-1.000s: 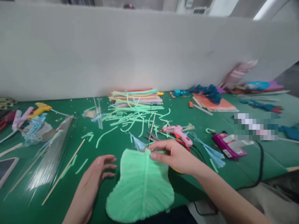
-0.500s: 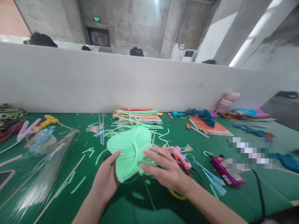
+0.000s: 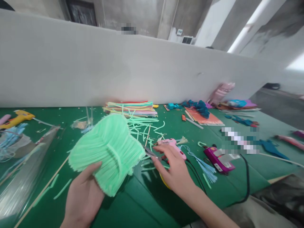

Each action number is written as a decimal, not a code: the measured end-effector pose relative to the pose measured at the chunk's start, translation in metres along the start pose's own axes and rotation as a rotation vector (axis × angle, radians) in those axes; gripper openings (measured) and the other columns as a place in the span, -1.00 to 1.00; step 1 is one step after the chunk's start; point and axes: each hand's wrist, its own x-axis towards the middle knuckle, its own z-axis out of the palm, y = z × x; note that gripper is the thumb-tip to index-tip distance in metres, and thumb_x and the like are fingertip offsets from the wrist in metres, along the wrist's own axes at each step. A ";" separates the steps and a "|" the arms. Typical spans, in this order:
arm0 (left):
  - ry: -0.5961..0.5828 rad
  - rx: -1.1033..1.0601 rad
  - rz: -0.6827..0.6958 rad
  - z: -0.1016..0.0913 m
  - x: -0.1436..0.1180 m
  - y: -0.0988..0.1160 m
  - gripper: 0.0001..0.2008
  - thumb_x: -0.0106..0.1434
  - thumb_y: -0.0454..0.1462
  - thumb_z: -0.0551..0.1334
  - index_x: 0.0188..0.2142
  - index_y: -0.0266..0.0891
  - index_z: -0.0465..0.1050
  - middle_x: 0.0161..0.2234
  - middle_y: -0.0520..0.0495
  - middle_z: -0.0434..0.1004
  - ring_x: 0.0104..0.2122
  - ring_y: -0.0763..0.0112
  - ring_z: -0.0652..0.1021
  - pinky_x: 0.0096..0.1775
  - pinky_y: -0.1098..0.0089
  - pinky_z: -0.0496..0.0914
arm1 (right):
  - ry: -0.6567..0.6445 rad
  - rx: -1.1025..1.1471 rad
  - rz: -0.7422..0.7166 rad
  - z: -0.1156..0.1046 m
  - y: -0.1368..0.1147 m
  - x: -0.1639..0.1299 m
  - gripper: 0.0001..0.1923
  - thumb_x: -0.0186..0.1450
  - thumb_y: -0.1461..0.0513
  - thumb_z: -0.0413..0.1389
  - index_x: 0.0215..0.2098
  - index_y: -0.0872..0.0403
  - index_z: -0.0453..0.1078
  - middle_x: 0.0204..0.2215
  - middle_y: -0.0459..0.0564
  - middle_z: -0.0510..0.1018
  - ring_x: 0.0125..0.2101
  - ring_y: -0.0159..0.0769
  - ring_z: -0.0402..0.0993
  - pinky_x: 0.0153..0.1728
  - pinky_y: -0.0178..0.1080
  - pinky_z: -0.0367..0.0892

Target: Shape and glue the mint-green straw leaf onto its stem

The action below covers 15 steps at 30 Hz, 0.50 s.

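- The green leaf, made of many fuzzy sticks laid side by side, is lifted above the surface, left of the middle of the view.
- Its long axis follows the middle rib, which runs from the near lower edge up and away toward the far left; the flat face is tilted and turned toward the camera.
- The left hand carries the leaf from below: its grip is closed on the near edge, the thumb lies on the front face, and the other fingers are hidden behind the leaf.
- The right hand is just to the right of the leaf and does not touch it. Its fingers are stretched out low over the surface, at the scissors and the pink glue gun; I cannot tell if this grip has hold of anything.
- Beyond the leaf lie loose green stick pieces and a flat stack of coloured sticks.
- A purple glue gun with a black cable is farther right, and a yellow glue gun lies far left.
- The surface is dark green; a white partition stands along its far edge, with grey concrete walls behind it.
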 end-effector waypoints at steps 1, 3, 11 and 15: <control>-0.009 -0.011 0.013 -0.004 -0.001 0.000 -0.38 0.24 -0.49 0.14 0.29 -0.14 0.25 0.02 -0.15 0.61 -0.01 0.02 0.59 0.14 -0.03 0.37 | -0.044 -0.140 0.001 -0.003 0.006 -0.004 -0.73 0.34 0.22 0.10 0.00 0.07 0.38 -0.06 0.15 0.49 -0.03 -0.01 0.40 -0.04 0.05 0.40; -0.026 -0.028 0.027 -0.011 -0.004 0.000 -0.34 0.24 -0.49 0.12 0.31 -0.10 0.20 0.05 -0.12 0.59 0.04 0.03 0.55 0.16 -0.04 0.34 | -0.154 -0.362 -0.004 -0.008 0.021 -0.015 -0.60 0.23 0.28 0.17 0.05 0.14 0.37 -0.08 0.23 0.48 -0.02 0.12 0.37 -0.04 0.16 0.38; 0.235 -0.025 -0.182 -0.020 -0.008 -0.001 -0.31 0.25 -0.13 0.19 0.35 0.11 0.05 0.10 0.05 0.54 0.17 -0.03 0.42 0.13 -0.01 0.39 | -0.428 -0.525 -0.003 -0.007 0.049 -0.024 -0.37 0.06 0.45 0.06 0.14 0.27 0.31 -0.07 0.34 0.46 -0.04 0.10 0.46 -0.09 0.04 0.46; 0.217 0.156 -0.174 -0.045 -0.001 0.000 -0.34 0.26 -0.06 0.17 0.33 0.22 0.07 0.05 0.06 0.59 0.18 -0.02 0.42 0.00 0.03 0.51 | -0.504 -0.435 0.100 -0.021 0.047 -0.017 -0.28 0.01 0.43 0.08 0.19 0.22 0.27 0.01 0.33 0.44 0.03 0.10 0.42 -0.03 0.03 0.43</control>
